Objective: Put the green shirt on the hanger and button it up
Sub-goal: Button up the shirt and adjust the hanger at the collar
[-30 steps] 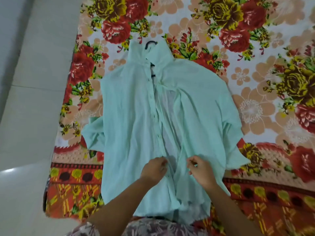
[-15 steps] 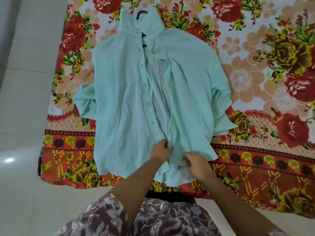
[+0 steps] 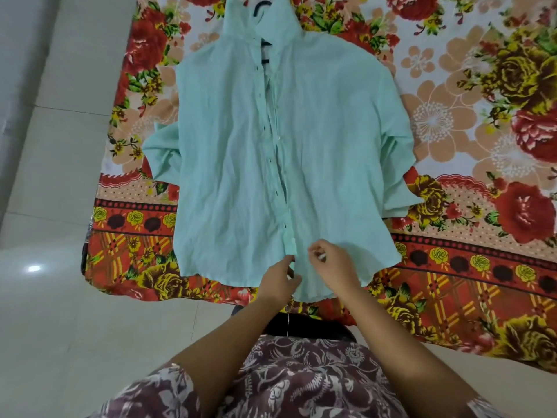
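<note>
Lying closed now, green shirt front, gaping earlier.

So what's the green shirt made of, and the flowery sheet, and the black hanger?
Pale green button-up shirt: thin woven cloth, maybe cotton; matte, finely creased. Red-and-peach flowered sheet: printed fabric, matte, lies flat. Black hanger hook: smooth, maybe plastic; too little shows to be sure.

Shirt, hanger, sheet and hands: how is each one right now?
green shirt, lying flat, front flaps together, collar open.
hanger, inside shirt, hook poking out the collar.
floral sheet, spread under shirt.
left hand, pinching front edge near hem.
right hand, fingers curled over shirt, grip unclear.
</note>
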